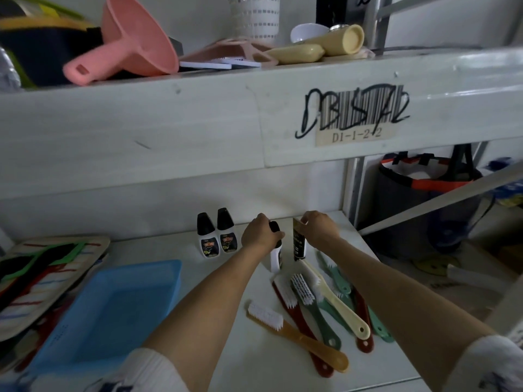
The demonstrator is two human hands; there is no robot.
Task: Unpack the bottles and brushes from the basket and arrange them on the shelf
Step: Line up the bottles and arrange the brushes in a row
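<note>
Two black-capped white bottles (217, 237) stand side by side at the back of the white shelf (158, 247). My left hand (260, 232) grips the black cap of a third bottle (276, 257) standing to their right. My right hand (319, 226) holds the top of a dark tube (299, 244) upright beside that bottle. Several long-handled brushes (317, 304) in red, green, cream and amber lie in a loose pile in front of the bottles. The blue basket (113, 315) sits on the shelf at the left and looks empty.
A striped flat item (42, 275) lies at the far left beside the basket. The upper shelf holds a pink funnel (127, 43), a white perforated container and cream bottles. A dark bag (418, 199) with orange trim stands behind the frame at right.
</note>
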